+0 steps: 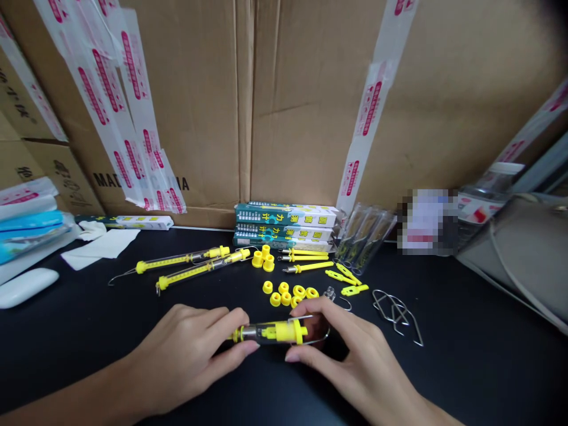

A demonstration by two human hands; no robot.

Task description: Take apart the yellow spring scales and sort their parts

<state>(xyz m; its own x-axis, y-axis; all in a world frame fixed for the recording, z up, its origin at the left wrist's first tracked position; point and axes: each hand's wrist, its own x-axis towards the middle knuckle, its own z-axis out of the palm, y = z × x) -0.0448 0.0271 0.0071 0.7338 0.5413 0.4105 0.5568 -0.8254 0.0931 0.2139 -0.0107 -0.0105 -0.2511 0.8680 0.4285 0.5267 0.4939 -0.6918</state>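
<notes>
My left hand grips a clear tubular spring scale with a yellow end cap, its fingers wrapped round the tube. At the cap end, my right hand pinches a bent metal wire loop. The loop's two legs lie on either side of the yellow cap; whether they are hooked into it I cannot tell. Just beyond lie several small yellow rings, part-hidden by my right fingers, and coiled springs. Two spring scales with hooks, a nearer one and a farther one, lie beyond my left hand.
Several wire loops lie at the right. Farther back are yellow rods, flat yellow pieces, yellow caps, clear tubes and stacked printed boxes. A white mouse sits left; a grey bag stands right.
</notes>
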